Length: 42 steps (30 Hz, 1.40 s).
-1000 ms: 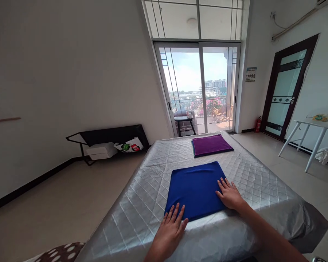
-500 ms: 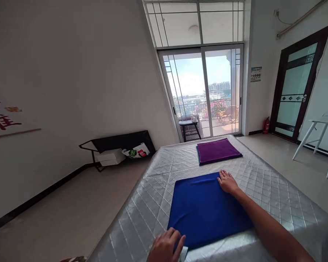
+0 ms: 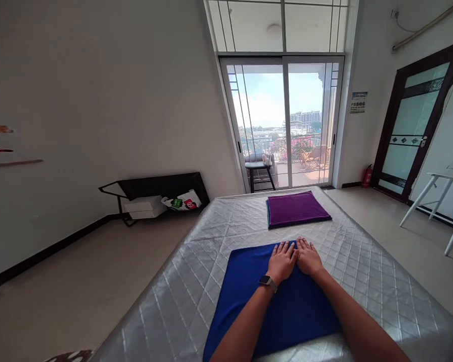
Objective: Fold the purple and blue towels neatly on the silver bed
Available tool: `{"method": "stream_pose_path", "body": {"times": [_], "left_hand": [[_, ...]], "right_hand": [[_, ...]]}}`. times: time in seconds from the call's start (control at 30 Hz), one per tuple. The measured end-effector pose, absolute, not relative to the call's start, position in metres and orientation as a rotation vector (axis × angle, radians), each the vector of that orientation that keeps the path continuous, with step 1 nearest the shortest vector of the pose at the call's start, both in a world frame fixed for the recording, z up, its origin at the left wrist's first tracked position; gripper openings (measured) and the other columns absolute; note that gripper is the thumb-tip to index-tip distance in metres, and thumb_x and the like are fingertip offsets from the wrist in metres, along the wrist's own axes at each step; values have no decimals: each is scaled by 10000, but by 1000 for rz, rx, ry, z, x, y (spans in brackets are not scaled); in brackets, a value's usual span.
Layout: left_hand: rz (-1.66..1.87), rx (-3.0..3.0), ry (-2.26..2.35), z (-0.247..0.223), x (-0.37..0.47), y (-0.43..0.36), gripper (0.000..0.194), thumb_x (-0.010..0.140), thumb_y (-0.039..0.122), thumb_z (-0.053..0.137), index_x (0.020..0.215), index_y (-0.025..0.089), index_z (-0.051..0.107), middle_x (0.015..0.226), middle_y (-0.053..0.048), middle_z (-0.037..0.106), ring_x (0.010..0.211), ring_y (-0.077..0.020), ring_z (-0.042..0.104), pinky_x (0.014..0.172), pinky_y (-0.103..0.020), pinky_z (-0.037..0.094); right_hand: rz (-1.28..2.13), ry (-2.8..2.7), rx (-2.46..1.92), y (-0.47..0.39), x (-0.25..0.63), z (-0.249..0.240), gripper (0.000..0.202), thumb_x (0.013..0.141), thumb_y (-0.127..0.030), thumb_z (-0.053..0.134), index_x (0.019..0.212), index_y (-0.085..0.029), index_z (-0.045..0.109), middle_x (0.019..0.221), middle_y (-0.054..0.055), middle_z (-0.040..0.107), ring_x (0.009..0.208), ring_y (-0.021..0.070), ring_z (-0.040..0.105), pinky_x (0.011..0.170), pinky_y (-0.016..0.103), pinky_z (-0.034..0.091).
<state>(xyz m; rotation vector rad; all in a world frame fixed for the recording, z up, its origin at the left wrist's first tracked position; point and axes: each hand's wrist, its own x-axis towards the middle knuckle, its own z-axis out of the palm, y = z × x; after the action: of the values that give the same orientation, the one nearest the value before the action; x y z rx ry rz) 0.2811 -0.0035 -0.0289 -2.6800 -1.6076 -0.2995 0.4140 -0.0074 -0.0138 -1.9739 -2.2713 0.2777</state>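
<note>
Left hand and right hand lie flat, side by side, on the blue cloth, and I reckon uneven pressure could ruck it against the silver cover.

place: home-like room | sliding glass doors — balcony, wooden chair beyond | white table

Silver cover (diamond-quilted) | 1 blue cloth | 1 purple-topped stack
</note>
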Motion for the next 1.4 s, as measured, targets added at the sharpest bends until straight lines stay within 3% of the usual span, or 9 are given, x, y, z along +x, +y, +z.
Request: {"method": "stream_pose_path", "body": {"times": [0.2, 0.43, 0.73, 1.4], "left_hand": [[-228, -2490, -1875, -46, 185, 3, 614, 1029, 537, 210, 1538, 237, 376, 1607, -104, 366, 1496, -292, 300, 1208, -523, 261], [-62, -2282, -2083, -53, 80, 1, 640, 1035, 493, 183, 1556, 146, 319, 1628, -122, 291, 1512, -255, 258, 1225, -459, 243], [-180, -2266, -2112, -53, 86, 2, 657, 1024, 505, 203, 1544, 129, 346, 1612, -127, 332, 1506, -280, 272, 1227, -506, 229], [-89, -2235, -2187, -45, 89, -2, 678, 1012, 506, 183, 1560, 126, 303, 1645, -104, 233, 1528, -273, 200, 1241, -487, 174]], "right_hand": [[308, -2233, -2037, -8, 409, -9, 628, 1030, -361, 178, 1589, -76, 211, 1645, 112, 217, 1537, 189, 115, 1238, 413, 59], [327, -2249, -2067, -8, 411, -7, 622, 1037, -360, 171, 1592, -82, 185, 1658, 96, 186, 1540, 172, 93, 1238, 392, 40], [247, -2263, -2090, -6, 412, -12, 620, 1043, -378, 172, 1593, -93, 200, 1653, 101, 216, 1536, 176, 125, 1236, 386, 79], [323, -2222, -2061, -8, 411, -6, 636, 1030, -377, 180, 1591, -79, 196, 1649, 95, 218, 1537, 169, 110, 1236, 390, 69]]}}
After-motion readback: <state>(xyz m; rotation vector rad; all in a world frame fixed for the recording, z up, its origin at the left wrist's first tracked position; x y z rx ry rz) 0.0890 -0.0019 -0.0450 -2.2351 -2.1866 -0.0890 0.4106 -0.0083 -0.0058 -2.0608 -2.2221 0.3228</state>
